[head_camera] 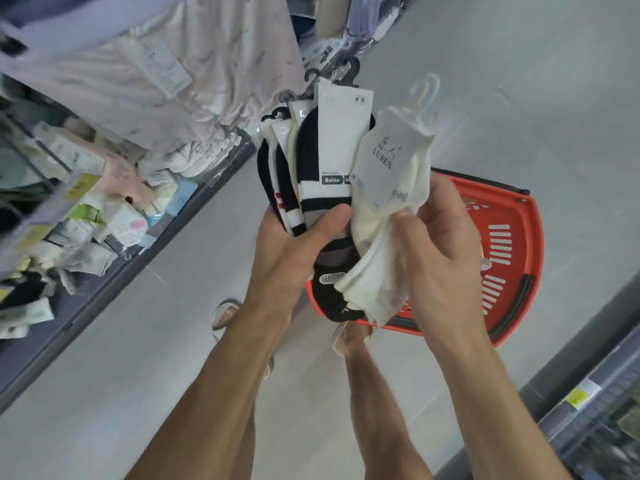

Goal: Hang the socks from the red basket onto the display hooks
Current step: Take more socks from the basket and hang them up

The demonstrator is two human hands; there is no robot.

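My left hand [294, 244] grips a fanned bundle of black-and-white striped socks [311, 164] with white card labels and black plastic hangers, thumb pressed across the front. My right hand [440, 244] holds a cream-white sock pair [388, 216] with a grey "LUREN" label and a clear hanger at its top, beside the bundle. Below both hands the red basket [509, 244] stands on the floor, mostly hidden by the socks and my right hand.
A display rack [86, 188] packed with hanging socks and packaged garments runs along the left, with pale clothing [173, 74] hanging above. A second shelf unit [595, 403] edges the lower right. Grey floor [138, 358] lies between, with my sandalled feet [225, 313] under my arms.
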